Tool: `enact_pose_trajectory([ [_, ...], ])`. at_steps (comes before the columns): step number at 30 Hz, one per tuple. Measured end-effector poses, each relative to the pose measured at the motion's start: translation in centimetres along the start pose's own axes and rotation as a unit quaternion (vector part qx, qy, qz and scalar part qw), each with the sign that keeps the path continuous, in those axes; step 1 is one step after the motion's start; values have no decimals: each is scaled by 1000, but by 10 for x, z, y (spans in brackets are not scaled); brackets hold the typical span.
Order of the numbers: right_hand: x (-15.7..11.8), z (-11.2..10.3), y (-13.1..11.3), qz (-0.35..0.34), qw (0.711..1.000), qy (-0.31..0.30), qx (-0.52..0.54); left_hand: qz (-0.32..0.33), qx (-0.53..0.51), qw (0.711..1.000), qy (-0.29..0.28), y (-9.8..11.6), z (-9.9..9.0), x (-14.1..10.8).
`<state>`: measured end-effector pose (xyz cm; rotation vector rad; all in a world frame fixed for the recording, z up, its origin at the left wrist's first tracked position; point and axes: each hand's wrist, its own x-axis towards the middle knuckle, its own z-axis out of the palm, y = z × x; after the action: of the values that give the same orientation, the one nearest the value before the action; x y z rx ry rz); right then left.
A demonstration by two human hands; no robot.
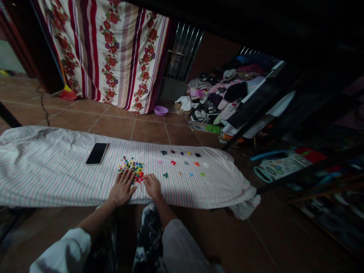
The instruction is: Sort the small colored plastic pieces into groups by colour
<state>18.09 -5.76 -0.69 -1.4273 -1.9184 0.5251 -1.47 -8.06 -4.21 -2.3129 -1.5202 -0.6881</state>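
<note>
A heap of small multicoloured pieces [133, 165], too small to name, lies on a striped cloth [71, 182]. My left hand [123, 186] rests flat on the heap's near left side, fingers spread. At the heap's right edge, beside some red pieces, is my right hand [152, 186] with thumb and forefinger pinched together; what is between them is too small to make out. To the right, little same-coloured groups sit apart in rows, among them a red group [173, 163], an orange group [197, 163] and a dark green group [165, 175].
A phone [97, 154] with a dark screen lies left of the heap. Beyond the cloth-covered surface are a tiled floor, a purple basin [160, 110], a broom [67, 93] and a flowered curtain [113, 53]. Piled clothes [222, 91] stand at the back right.
</note>
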Motion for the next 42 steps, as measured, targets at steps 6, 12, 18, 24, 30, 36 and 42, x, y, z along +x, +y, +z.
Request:
enact_pose_trajectory([
  [6, 0, 0, 0, -10, 1000, 4, -5, -19, 23, 1000, -1, 9, -6, 3],
  [12, 0, 3, 3, -24, 1000, 3, -8, 32, 5, 999, -14, 22, -14, 9],
  [18, 0, 7, 8, -41, 999, 19, 9, 5, 4, 1000, -21, 27, -11, 21],
  [24, 5, 13, 11, -58, 998, 36, 0, -96, 14, 995, -11, 18, -5, 30],
  [30, 26, 25, 12, -56, 996, 73, -3, -151, 4, 989, -6, -4, -3, 31],
  [36, 47, 40, 9, -77, 986, 120, -83, -194, 5, 981, -6, -24, 7, 30],
  [42, 64, 52, 1, -103, 991, 24, -77, -177, -5, 984, 4, -42, 23, 42],
])
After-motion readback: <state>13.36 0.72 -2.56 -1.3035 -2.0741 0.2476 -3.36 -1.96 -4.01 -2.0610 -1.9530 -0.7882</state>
